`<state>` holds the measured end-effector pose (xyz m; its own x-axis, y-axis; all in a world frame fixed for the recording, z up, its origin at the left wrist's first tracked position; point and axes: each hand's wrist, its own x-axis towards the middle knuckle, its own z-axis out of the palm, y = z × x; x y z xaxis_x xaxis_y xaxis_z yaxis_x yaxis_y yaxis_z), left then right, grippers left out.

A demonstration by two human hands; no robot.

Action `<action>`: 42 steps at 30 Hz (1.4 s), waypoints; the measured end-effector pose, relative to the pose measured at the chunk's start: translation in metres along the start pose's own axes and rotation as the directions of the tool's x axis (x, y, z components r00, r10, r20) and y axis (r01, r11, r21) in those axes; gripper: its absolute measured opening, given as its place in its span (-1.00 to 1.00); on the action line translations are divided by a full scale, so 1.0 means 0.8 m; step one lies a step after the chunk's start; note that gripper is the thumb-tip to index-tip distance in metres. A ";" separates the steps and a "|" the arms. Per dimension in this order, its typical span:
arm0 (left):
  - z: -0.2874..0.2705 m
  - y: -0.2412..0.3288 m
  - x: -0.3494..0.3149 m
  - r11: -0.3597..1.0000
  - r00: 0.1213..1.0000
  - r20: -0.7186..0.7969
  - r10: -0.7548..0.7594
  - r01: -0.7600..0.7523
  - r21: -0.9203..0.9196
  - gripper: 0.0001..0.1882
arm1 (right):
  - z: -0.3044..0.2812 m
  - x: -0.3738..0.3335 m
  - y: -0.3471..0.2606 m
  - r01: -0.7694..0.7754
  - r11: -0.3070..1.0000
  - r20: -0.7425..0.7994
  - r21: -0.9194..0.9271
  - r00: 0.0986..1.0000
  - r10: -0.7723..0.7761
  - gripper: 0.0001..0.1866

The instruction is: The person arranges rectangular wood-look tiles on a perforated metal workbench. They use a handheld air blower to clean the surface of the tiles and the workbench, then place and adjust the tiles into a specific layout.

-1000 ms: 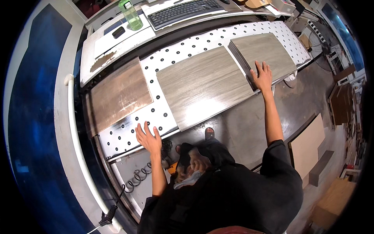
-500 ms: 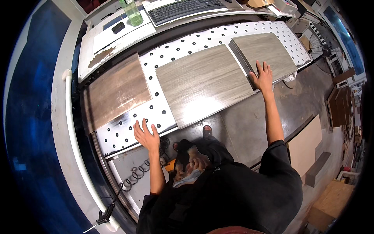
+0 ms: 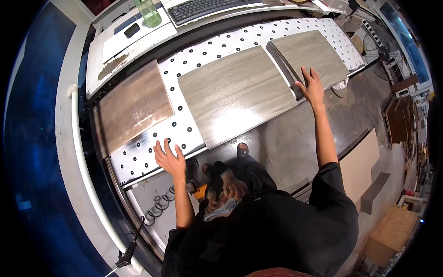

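We see both hands spread flat, gripping nothing. Our right hand [image 3: 313, 87] rests with open fingers on the near left corner of the smaller grey panel [image 3: 310, 57], just where it meets the large grey panel [image 3: 235, 94]. Our left hand [image 3: 169, 158] lies palm down on the white dotted table [image 3: 194, 131], near its front edge, just beside the large panel's near left corner and not touching it. The large panel lies between the two hands, its long axis running left to right, slightly tilted. The brown panel [image 3: 134, 105] sits further left, beyond the left hand.
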<state>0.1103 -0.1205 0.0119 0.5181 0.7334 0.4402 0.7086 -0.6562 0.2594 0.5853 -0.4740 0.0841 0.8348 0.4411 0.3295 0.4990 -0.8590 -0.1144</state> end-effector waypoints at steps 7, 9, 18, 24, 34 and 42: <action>0.007 -0.003 -0.002 1.000 1.000 -0.003 -0.003 0.003 0.013 -0.51 | 0.018 -0.002 0.008 0.030 0.998 -0.092 -0.061 0.995 -0.036 -0.29; 0.008 -0.002 -0.002 1.000 1.000 -0.013 0.000 0.001 0.025 -0.51 | 0.024 -0.002 0.001 0.017 0.995 -0.121 -0.098 0.992 -0.029 -0.33; 0.007 -0.001 -0.002 0.999 1.000 -0.008 -0.002 0.002 0.038 -0.49 | 0.036 -0.001 -0.032 -0.078 0.991 -0.193 -0.108 0.980 0.056 -0.38; 0.002 0.000 -0.002 1.000 0.999 0.028 -0.020 0.020 0.010 -0.50 | 0.020 0.000 -0.044 -0.060 0.996 -0.167 -0.063 0.985 0.049 -0.41; 0.014 -0.103 0.117 0.863 0.843 0.185 -0.505 0.496 0.092 0.04 | 0.005 -0.042 -0.137 -0.029 0.934 0.049 0.355 0.999 0.013 -0.40; 0.017 -0.149 0.158 0.820 0.765 0.312 -0.564 0.563 0.101 0.30 | 0.019 -0.045 -0.137 -0.003 0.918 0.002 0.396 1.000 0.002 -0.43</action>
<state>0.0981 0.0529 0.0248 0.1462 0.9862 -0.0774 0.9213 -0.1072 0.3737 0.5041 -0.3921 0.0701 0.8362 0.4398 0.3275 0.5482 -0.6869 -0.4771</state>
